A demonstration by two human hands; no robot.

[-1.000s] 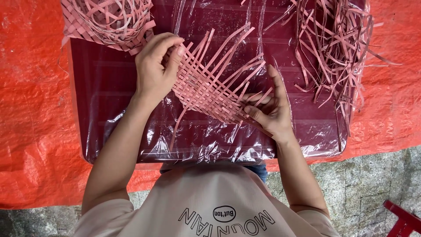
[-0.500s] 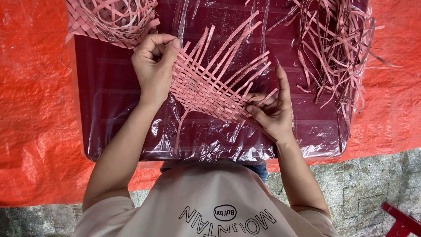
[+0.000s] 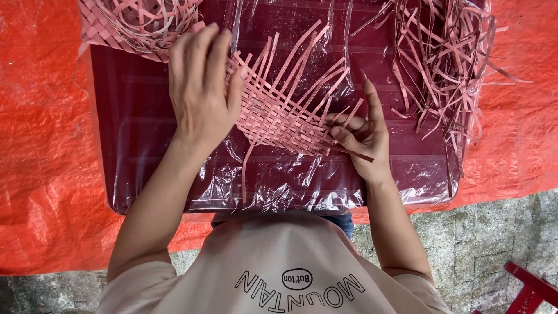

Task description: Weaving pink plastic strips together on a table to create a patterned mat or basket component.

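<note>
Woven pink mat sits in the middle of the dark red tabletop, which is covered in clear plastic wrap. Only a small patch is plaited tight so far, I'd say; lots of loose strip ends fan out past it toward the top and right, so most of the weave looks left to do. Left hand lies flat, fingers spread, pressing down on the mat's left edge. Right hand is pinching one strip at the mat's right edge, index finger pointing up. Pile of spare strips waits at the far right, and a woven basket sits at the top left corner. Orange tarp underneath everything.
</note>
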